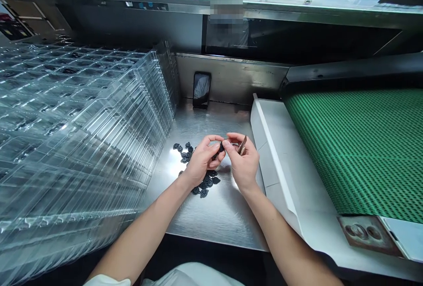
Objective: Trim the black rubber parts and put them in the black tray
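Currently my left hand (pixel 205 161) and right hand (pixel 243 165) pinch one black piece (pixel 220 147) tightly between them, a small blade (pixel 242 145) held in my right fingers, with more pieces (pixel 206 183) heaped on the steel counter (pixel 211 220).

Left hand (pixel 203 161): bare on my feed
Right hand (pixel 243 165): bare as well
Forearms (pixel 145 233): bare, wrist to lower edge
Clothing (pixel 185 276): white, soft fabric, only a strip visible at my frame's bottom

Bright white glare is thrown off the brushed stainless-steel worktop (pixel 211 220) at the centre, and sharp highlights are scattered across the stacked clear plastic blister trays (pixel 82 131) at 9 o'clock, which are bowed by wide-angle distortion; a pixelated rectangular patch (pixel 226 6) is blurred at 12 o'clock.
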`<action>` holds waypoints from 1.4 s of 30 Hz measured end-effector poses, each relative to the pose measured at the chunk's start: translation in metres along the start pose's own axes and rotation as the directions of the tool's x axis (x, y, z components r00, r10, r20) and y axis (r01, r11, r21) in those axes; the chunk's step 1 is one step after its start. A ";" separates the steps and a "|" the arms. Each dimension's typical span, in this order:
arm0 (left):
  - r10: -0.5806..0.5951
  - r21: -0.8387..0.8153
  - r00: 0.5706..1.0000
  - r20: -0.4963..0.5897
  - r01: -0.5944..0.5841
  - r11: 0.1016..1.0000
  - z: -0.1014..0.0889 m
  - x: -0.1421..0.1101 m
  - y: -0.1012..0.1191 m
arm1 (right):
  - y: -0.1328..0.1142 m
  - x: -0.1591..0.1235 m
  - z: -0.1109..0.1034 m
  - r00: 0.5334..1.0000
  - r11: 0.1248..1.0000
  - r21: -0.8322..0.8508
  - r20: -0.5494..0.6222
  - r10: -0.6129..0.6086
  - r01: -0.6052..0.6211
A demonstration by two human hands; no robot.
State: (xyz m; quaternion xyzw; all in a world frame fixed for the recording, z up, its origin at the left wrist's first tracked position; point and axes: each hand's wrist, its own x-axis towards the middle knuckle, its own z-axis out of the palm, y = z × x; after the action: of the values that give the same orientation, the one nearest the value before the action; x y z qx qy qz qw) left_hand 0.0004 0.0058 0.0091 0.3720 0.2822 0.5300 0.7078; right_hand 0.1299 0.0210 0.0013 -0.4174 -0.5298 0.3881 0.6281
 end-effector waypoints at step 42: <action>0.179 -0.050 0.972 -0.155 -0.189 0.981 0.002 -0.002 0.004 | 0.003 -0.005 -0.004 0.833 0.669 -0.500 0.385 -0.397 0.550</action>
State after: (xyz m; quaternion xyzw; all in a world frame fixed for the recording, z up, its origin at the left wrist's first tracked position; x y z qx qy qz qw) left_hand -0.0011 0.0037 0.0133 0.3325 0.2818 0.6286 0.6441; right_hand 0.1325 0.0167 -0.0041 -0.3874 -0.7868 0.0735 0.4749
